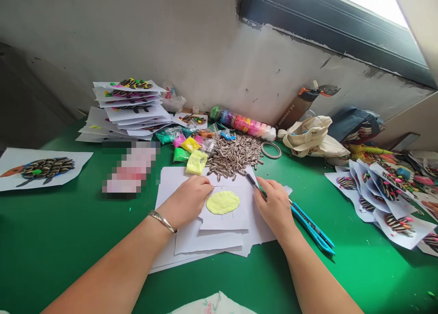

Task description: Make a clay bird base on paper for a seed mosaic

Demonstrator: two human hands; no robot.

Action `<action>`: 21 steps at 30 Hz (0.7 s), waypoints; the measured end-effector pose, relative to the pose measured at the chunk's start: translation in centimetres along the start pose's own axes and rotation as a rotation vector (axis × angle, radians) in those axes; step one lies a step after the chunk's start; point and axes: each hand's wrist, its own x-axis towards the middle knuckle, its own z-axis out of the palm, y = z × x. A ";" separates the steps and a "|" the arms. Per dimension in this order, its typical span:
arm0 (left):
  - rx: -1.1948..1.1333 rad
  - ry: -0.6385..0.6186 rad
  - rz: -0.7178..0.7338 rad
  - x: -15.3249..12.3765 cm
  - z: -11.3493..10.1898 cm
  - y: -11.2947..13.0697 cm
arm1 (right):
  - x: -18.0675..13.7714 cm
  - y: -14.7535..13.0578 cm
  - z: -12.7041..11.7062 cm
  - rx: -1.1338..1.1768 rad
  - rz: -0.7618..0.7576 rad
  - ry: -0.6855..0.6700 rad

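A flat oval of yellow clay (222,202) lies on a white sheet (226,218) atop a loose pile of paper. My left hand (190,199) rests at the oval's left edge with fingers curled and pressed on the sheet; a bracelet circles that wrist. My right hand (273,204) sits at the sheet's right edge, fingers curled, touching the paper. A blue utility knife (310,225) lies just under and beside my right hand, its blade end pointing toward a heap of striped sunflower seeds (234,155).
Small bags of coloured clay (191,154) lie left of the seeds. A row of clay tubs (244,122), a tape ring (271,150), a cloth bag (313,140) and a bottle (301,105) stand behind. Finished seed pictures are stacked far left (132,104), left (43,168) and right (386,200).
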 end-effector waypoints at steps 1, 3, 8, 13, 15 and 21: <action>-0.008 0.010 0.005 0.0 0.1 -0.1 | 0.3 -0.2 -0.2 0.003 -0.022 0.004; -0.008 0.022 0.010 -0.1 0.4 -0.3 | 1.0 -0.9 -0.4 0.015 -0.081 -0.025; 0.027 0.012 0.012 -0.2 0.8 -0.6 | 3.5 -3.5 0.0 -0.021 -0.137 -0.160; 0.041 -0.004 0.014 -0.1 0.7 -0.5 | 4.7 -5.2 1.3 -0.126 -0.087 -0.184; 0.037 -0.010 0.013 -0.1 0.7 -0.5 | 4.7 -5.1 1.6 -0.129 -0.092 -0.177; 0.027 -0.027 -0.014 -0.1 0.4 -0.2 | 4.3 -3.6 1.8 -0.109 -0.170 -0.188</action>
